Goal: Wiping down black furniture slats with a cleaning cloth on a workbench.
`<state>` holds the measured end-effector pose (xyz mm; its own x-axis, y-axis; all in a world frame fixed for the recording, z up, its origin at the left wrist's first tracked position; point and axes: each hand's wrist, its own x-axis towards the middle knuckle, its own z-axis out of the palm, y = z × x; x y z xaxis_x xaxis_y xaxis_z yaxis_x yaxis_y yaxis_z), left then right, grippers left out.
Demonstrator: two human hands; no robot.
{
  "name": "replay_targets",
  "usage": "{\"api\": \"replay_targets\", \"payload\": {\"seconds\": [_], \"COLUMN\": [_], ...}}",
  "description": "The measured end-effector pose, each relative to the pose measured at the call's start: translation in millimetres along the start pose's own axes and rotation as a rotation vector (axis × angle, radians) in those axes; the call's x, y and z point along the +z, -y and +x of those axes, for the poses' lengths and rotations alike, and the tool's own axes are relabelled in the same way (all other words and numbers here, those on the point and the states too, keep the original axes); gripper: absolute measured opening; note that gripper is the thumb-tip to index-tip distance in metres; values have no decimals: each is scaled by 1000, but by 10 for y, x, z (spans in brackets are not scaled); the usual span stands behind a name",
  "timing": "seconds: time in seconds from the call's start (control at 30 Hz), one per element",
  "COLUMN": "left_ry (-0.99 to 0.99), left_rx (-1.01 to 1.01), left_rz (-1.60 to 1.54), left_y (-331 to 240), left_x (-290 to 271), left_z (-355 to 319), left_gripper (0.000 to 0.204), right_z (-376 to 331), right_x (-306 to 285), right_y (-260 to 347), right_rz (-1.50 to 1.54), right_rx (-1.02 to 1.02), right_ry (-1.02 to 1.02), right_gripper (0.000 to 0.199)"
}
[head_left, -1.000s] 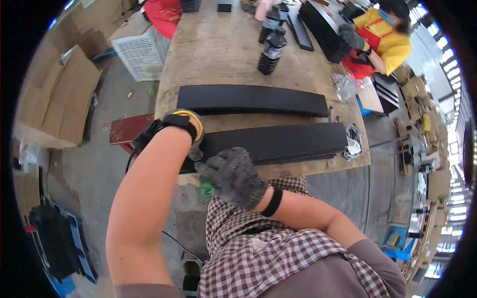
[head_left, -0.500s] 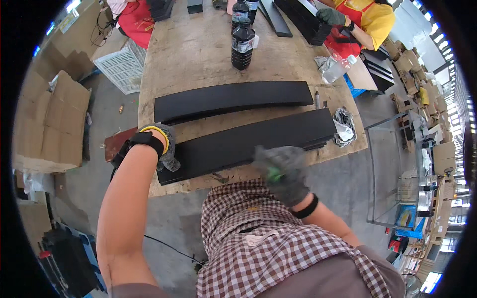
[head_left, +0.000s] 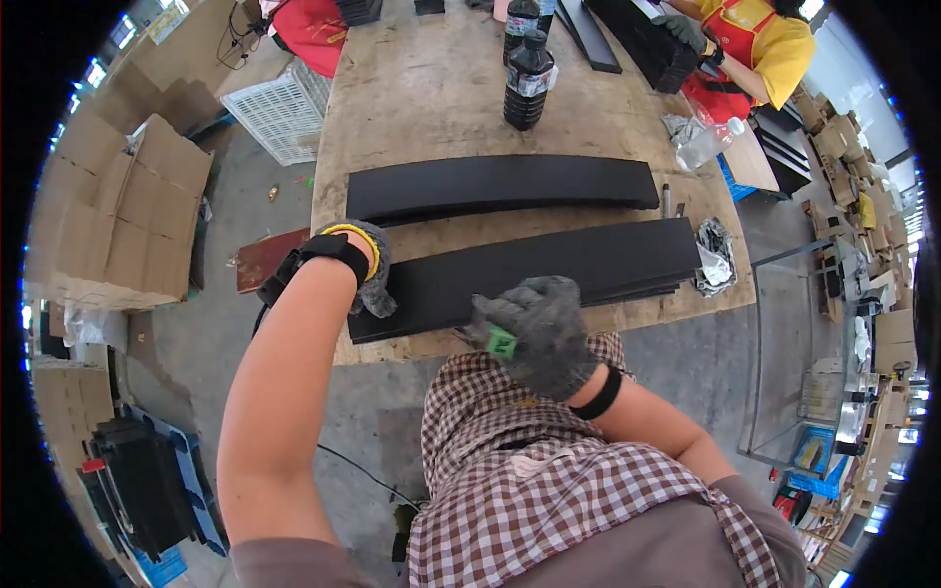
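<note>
A stack of slightly curved black boards (head_left: 549, 260) lies along the near side of the wooden table. My left hand (head_left: 372, 274), in a grey glove, is closed over the stack's left end, with a finger lying on the top face; its other fingers are partly hidden. At the near long edge, left of the middle, is my right hand (head_left: 539, 338), also gloved in grey and with a green patch showing. Its fingers are curled, and whatever they may hold is hidden. Behind this stack, a second group of black boards (head_left: 500, 184) lies roughly parallel.
Dark bottles (head_left: 529, 83) stand farther back on the table (head_left: 421, 108). Crumpled wrapping (head_left: 716, 260) and a marker-like stick (head_left: 667, 201) lie at the right. A clear bottle (head_left: 711, 145) rests near the right edge. A co-worker's gloved hand (head_left: 681, 31) touches black pieces at the far right.
The whole view has shifted, so the table appears farther right. My right hand has moved left along the near board's edge. My left hand stays at the board's left end.
</note>
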<state>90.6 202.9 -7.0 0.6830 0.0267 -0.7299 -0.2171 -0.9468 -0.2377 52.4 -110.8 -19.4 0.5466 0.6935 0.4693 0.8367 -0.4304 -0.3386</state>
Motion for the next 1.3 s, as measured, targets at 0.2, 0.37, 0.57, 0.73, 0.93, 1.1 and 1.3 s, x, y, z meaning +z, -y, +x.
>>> {"api": "replay_targets", "payload": {"seconds": [0.2, 0.37, 0.57, 0.73, 0.93, 1.1, 1.3], "left_ry": [-11, 94, -10, 108, 33, 83, 24], "left_rx": [14, -2, -35, 18, -19, -20, 1], "left_rz": [-43, -68, 14, 20, 106, 94, -37], "left_y": [-7, -166, 12, -184, -39, -75, -114], "left_x": [55, -351, 335, -275, 24, -51, -172], "left_z": [93, -171, 199, -48, 158, 47, -19], "left_gripper": [77, 78, 48, 44, 45, 42, 69], "right_z": [-303, 51, -186, -336, 139, 10, -563], "right_x": [-272, -100, -222, -282, 255, -10, -501], "right_y": [-367, 7, -236, -426, 229, 44, -622], "right_rz": [-182, -58, -121, -147, 10, 47, -248], "right_rx": [83, 41, 59, 120, -154, -49, 155], "right_ry": [-6, -7, -42, 10, 65, 78, -89], "right_gripper": [41, 43, 47, 50, 60, 54, 37]}}
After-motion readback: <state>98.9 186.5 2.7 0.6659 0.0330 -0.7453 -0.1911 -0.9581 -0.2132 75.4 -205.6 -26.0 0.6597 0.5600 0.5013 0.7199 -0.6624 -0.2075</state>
